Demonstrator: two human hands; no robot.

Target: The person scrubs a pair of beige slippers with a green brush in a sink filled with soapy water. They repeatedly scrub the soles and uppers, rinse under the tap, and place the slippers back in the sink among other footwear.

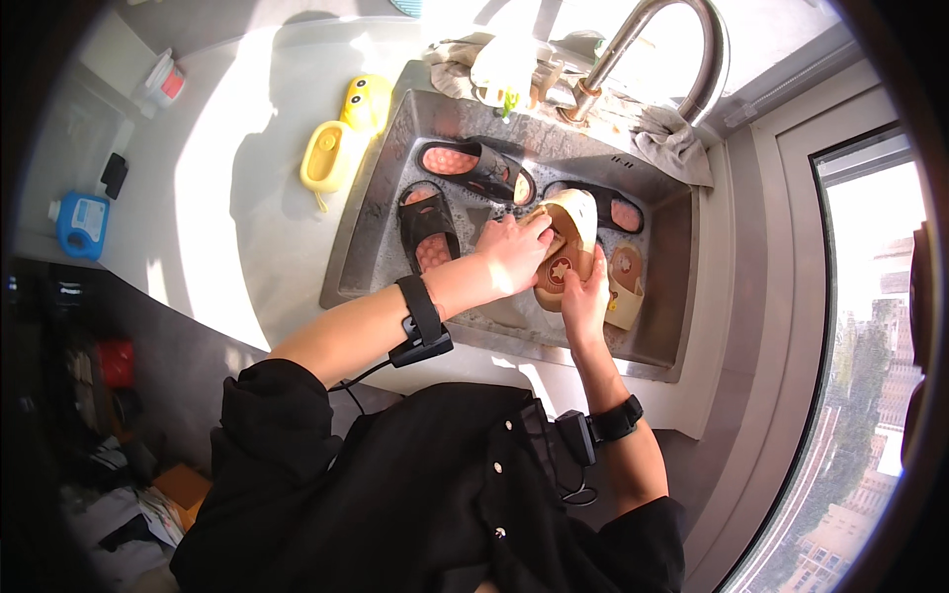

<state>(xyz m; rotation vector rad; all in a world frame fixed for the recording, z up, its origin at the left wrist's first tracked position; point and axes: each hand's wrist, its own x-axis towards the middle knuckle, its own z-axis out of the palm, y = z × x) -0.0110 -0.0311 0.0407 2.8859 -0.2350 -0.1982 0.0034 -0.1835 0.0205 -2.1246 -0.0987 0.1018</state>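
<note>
My right hand (584, 302) grips a beige slide slipper (577, 215) by its side, holding it tilted over the sink (671, 296). Its insole bears a star in a red ring. My left hand (513, 250) presses a tan block-shaped scrubber (554, 243) against the slipper; the fingers hide most of it, so its exact kind is unclear. Another beige slipper (627, 289) with a small yellow charm lies at the sink's right. Black slippers with pink bumpy insoles lie in sudsy water: one at the left (428, 230), one at the back (474, 167), one behind my right hand (612, 204).
A curved metal faucet (630, 37) rises behind the sink, beside crumpled grey cloths (671, 144). On the left counter sit an open yellow case with cartoon eyes (345, 133), a blue jug (81, 224) and a white tub (163, 81). A window (867, 311) borders the right.
</note>
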